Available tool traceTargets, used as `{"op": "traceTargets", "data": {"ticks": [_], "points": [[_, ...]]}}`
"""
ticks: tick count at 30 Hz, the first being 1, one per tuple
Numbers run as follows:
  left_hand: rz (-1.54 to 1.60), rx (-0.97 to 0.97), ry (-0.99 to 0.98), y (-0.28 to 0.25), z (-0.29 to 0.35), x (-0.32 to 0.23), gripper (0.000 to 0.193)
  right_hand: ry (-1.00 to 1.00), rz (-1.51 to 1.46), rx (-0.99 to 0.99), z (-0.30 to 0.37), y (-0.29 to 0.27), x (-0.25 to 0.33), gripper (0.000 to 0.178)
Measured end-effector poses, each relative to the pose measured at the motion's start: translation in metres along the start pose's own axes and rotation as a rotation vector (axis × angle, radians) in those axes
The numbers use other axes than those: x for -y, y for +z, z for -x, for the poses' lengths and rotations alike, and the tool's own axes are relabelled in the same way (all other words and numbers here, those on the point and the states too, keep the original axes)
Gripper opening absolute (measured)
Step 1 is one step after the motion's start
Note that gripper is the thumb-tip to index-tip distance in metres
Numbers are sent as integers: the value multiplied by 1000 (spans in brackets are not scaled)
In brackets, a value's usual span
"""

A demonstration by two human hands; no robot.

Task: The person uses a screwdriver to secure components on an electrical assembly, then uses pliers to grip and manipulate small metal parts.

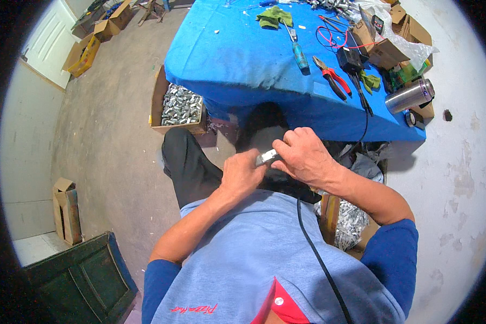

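Observation:
Over my lap, my left hand (240,171) and my right hand (306,156) meet at a small silvery-white metal piece (267,156). My left fingers close round its left end, and my right thumb and fingers pinch its right end. The palms and part of the piece are hidden, so its exact kind cannot be made out. Small metal parts (181,106) of a similar silvery look fill an open cardboard box (204,125) on the floor, ahead and to the left of my hands.
Ahead stands a table with a blue cloth (227,59). On it lie a screwdriver (300,58), red-handled pliers (335,81), a green rag (274,17), a black adapter (350,59) and a steel tumbler (409,96). Beside my right knee sits a bag of metal parts (351,222). A white wall (453,178) borders the right.

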State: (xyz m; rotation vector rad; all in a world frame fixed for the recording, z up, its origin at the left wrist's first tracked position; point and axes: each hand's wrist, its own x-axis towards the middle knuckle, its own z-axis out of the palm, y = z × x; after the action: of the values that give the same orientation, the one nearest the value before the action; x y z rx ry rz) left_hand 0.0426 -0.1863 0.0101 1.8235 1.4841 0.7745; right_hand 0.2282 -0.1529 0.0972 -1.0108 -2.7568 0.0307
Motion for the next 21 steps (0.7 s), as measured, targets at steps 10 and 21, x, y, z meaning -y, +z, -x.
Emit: {"op": "traceTargets", "data": {"ticks": [10,21], "points": [[-27,-7,71,-6,-7,-5,15,-37,58,-158,16,22,4,27],[-77,3,94,1,-10,-3,18,-37,-2,-149,12,20,-1,23]]}}
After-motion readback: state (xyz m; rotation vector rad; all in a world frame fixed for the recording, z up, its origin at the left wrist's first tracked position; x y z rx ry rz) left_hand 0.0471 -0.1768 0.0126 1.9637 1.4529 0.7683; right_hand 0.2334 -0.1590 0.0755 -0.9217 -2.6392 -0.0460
